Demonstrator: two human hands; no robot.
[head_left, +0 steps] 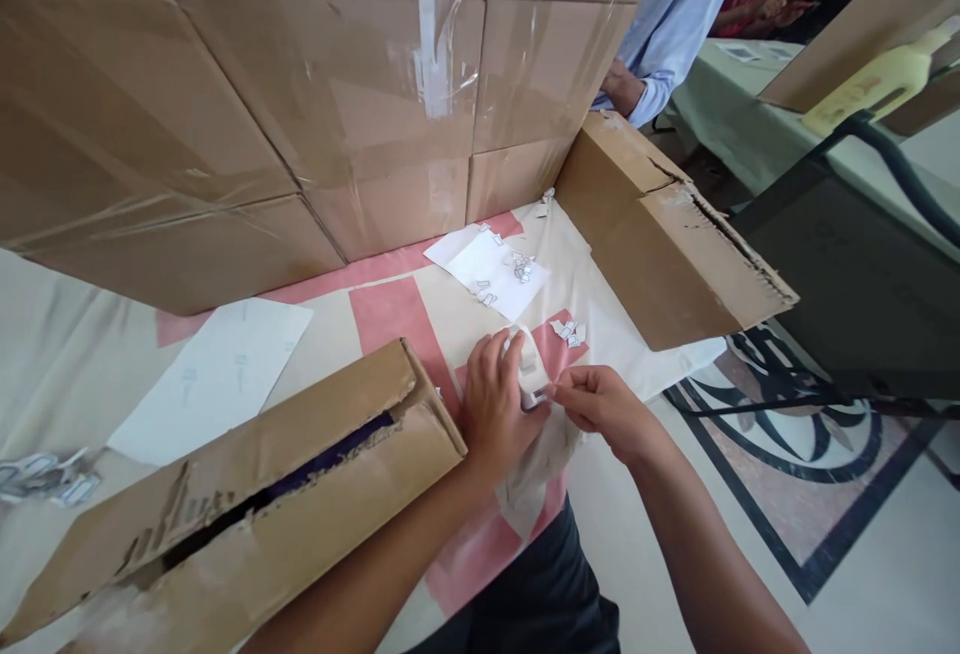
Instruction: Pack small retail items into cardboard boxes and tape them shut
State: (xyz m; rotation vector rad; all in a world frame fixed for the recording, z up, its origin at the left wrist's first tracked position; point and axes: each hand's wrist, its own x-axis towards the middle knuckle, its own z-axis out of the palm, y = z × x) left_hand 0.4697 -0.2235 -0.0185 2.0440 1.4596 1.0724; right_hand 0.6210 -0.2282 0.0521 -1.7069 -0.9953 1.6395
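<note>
My left hand (496, 399) wraps around a small white box-like object (532, 369) with a grey patch on top and a dark strip at its near end. My right hand (600, 402) is closed in a pinch right at that near end; whatever lies between thumb and forefinger is too small to make out. Just beyond the object, small white paper pieces (570, 332) lie on the pink and cream cloth (390, 319). Farther back, more small pieces (523, 266) are scattered over a white sheet (480, 259).
Taped cardboard boxes (337, 84) form a wall at the back. A torn-open carton (300, 474) lies at the left and another carton (660, 244) at the right. At far left is a paper sheet (217, 374). A person's blue sleeve (686, 14) and a dark chair (862, 264) are at right.
</note>
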